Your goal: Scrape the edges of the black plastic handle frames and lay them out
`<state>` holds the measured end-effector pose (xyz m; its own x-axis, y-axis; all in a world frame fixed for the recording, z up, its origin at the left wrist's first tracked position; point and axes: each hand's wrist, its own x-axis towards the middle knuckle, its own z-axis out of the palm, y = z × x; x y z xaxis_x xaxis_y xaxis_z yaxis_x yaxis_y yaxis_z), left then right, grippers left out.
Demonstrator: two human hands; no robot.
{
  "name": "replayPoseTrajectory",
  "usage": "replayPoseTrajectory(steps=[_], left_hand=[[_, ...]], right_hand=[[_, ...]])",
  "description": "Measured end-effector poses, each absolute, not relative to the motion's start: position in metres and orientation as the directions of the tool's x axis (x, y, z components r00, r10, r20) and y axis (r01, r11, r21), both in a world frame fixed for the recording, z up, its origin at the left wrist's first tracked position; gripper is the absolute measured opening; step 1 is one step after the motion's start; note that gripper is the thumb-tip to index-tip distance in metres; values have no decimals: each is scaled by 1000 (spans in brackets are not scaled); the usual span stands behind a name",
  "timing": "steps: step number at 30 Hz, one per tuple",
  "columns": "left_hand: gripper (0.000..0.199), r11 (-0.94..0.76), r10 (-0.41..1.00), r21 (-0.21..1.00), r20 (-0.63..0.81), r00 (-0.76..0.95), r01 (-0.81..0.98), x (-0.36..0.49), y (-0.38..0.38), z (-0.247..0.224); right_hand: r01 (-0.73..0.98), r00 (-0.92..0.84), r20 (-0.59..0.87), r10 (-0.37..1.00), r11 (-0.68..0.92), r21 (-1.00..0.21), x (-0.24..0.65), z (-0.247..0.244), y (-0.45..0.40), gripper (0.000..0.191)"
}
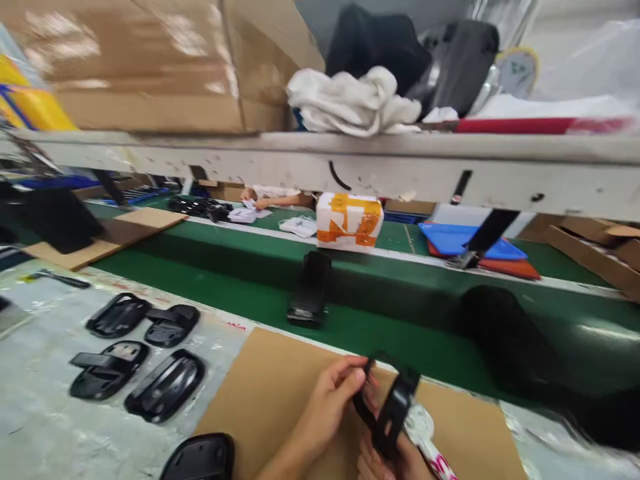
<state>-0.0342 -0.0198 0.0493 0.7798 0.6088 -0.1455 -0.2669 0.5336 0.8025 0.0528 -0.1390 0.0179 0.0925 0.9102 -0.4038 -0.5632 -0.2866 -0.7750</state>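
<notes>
Over a brown cardboard sheet [270,380], my left hand [330,400] pinches the left side of a black curved plastic part [393,413] between thumb and fingers. My right hand [380,460] is wrapped round the lower right of the same part, its fingers partly hidden behind it. A white strip with pink lettering [427,440] lies against the right hand. To the left sit several black oval parts with straps [165,387] on the plastic-covered table. Another black part [200,459] rests at the cardboard's left edge.
Beyond the cardboard runs a green conveyor [225,267] carrying a black part [310,290]. A shelf beam [280,157] crosses above, holding a large carton [150,67] and white cloth [350,100]. Across the belt, a person's hands [257,202] hold white pieces beside a taped package [350,220].
</notes>
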Motion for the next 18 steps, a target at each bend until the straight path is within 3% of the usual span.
replayPoseTrajectory(steps=[2,5,8,13,18], left_hand=[[49,522,609,811,-138,781,-263,-36,-18,54],[45,505,602,823,-120,789,-261,-37,-17,58],[44,464,615,852,-113,780,-242,-36,-18,59],[42,377,640,901,-88,763,-213,-37,-16,59],[40,246,661,951,-24,750,-187,-39,-14,61]], right_hand=[[-795,-21,-299,954,-197,-573,58,15,-141,67],[-920,-67,-126,990,-110,-376,63,21,-143,47],[-926,-63,-65,996,-82,-368,64,26,-145,47],[-918,-62,-68,996,-84,-387,66,27,-146,51],[-920,-79,-92,993,-108,-377,70,29,-148,44]])
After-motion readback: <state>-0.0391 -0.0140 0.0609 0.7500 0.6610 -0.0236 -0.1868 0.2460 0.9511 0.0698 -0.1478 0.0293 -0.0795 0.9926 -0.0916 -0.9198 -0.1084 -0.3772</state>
